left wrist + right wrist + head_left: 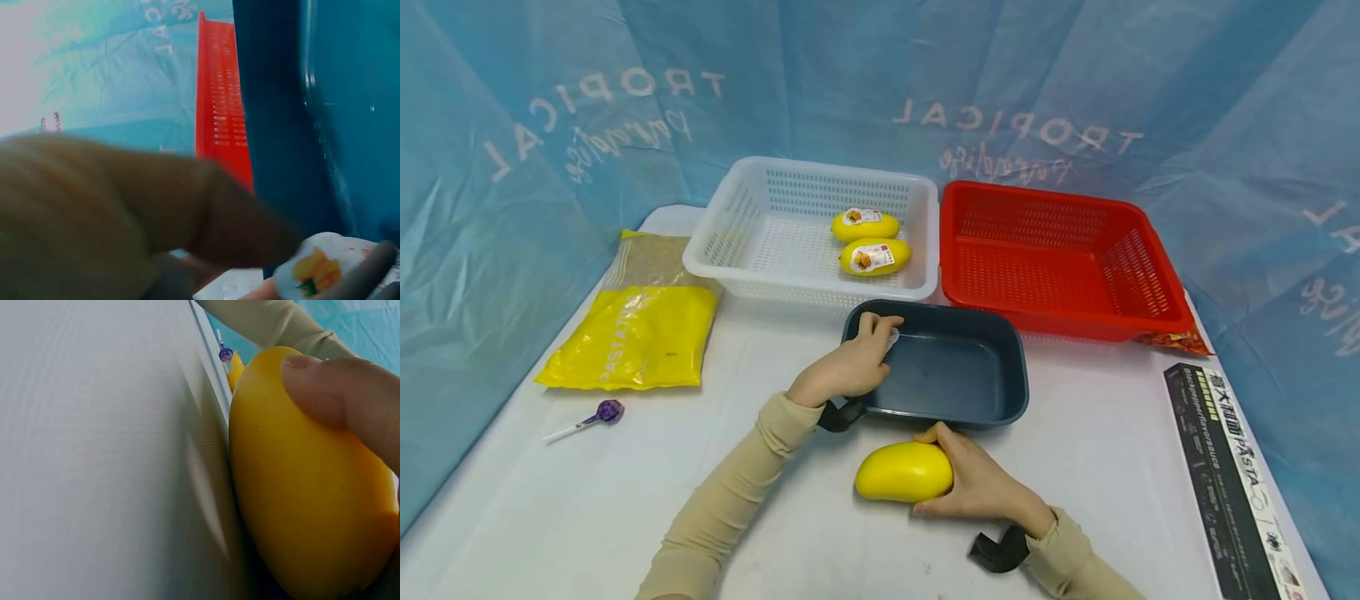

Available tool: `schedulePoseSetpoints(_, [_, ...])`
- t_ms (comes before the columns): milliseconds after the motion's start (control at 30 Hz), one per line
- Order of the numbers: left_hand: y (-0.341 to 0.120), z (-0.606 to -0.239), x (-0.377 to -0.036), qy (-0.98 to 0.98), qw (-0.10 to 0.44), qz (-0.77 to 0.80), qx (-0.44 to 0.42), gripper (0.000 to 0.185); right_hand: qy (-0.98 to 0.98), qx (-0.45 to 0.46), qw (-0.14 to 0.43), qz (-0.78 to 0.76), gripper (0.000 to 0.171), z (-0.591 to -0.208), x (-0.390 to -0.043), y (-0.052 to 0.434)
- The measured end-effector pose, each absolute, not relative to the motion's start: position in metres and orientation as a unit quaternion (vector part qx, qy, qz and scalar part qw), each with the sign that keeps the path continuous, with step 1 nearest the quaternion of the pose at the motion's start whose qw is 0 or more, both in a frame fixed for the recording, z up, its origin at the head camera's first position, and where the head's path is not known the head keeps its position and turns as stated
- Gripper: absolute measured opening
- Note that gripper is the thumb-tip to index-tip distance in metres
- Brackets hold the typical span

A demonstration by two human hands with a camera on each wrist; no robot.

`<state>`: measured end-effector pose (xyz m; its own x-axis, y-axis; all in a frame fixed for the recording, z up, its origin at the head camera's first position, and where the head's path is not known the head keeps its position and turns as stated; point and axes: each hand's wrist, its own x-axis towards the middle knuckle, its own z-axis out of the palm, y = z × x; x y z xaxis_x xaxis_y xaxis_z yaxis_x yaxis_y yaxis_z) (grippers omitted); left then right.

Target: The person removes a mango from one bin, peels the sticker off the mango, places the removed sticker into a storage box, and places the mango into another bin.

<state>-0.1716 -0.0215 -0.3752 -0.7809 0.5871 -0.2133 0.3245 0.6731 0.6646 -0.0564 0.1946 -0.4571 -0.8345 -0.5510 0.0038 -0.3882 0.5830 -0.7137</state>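
Note:
A bare yellow mango (pixel 898 472) (pixel 300 487) lies on the white table just in front of a dark blue tray (pixel 1017 367) (pixel 281 125). My right hand (pixel 961 481) grips the mango from the right, thumb (pixel 337 394) on top. My left hand (pixel 853 364) is at the tray's far left corner, fingers curled over the rim, pinching a small white label (pixel 892 339) (pixel 312 272) printed with a mango picture. The tray's inside looks bare.
Behind the tray, a white basket (pixel 715 225) holds two labelled mangoes (pixel 865 225) (pixel 874 257); a red basket (pixel 1150 250) (pixel 219 94) stands to its right. A yellow pasta bag (pixel 632 333) and a lollipop (pixel 602 412) lie left, a black pasta box (pixel 1232 475) right.

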Motion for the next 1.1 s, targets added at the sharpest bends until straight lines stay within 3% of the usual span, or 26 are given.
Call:
schedulePoseSetpoints(233, [-0.019, -0.377, -0.175, 0.882, 0.267, 0.283, 0.268, 0.07, 0.878, -0.27, 0.113, -0.379, 0.066, -0.457, -0.057, 0.195])
schedulePoseSetpoints(633, [-0.015, -0.38, -0.177, 0.899, 0.227, 0.245, 0.284, 0.07, 0.88, -0.266, 0.112, -0.377, 0.067, -0.457, -0.056, 0.196])
schedulePoseSetpoints(867, [-0.015, -0.383, -0.179, 0.887, 0.264, 0.26, 0.275, 0.075, 0.881, -0.265, 0.114, -0.376, 0.067, -0.457, -0.056, 0.196])
schedulePoseSetpoints(1100, [-0.014, -0.386, -0.181, 0.886, 0.254, 0.261, 0.287, 0.079, 0.878, -0.266, 0.113, -0.381, 0.066, -0.458, -0.057, 0.196])
